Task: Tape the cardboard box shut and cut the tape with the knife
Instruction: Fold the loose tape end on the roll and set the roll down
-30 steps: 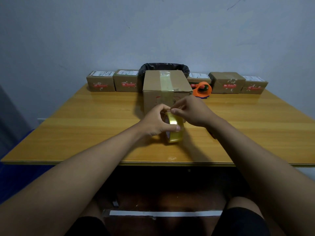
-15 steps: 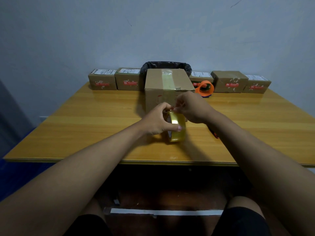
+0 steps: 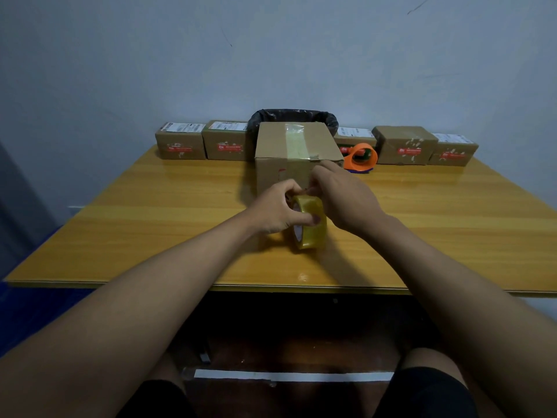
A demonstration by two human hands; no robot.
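A roll of clear yellowish tape stands on edge on the wooden table, just in front of the cardboard box. My left hand grips the roll from its left side, thumb across its face. My right hand pinches at the top of the roll, where the tape's end seems to be; the end itself is too small to make out. The box is closed, with a strip of tape running along its top seam. No knife is visible; my right forearm covers the table to the right of the roll.
Several small labelled parcels line the table's back edge on both sides of the box. An orange tape dispenser sits right of the box. A black-lined bin stands behind it against the wall.
My right hand's fingertips have shifted from the roll's upper edge toward its top left, and the view has tilted slightly. The roll and my left hand stay in place.
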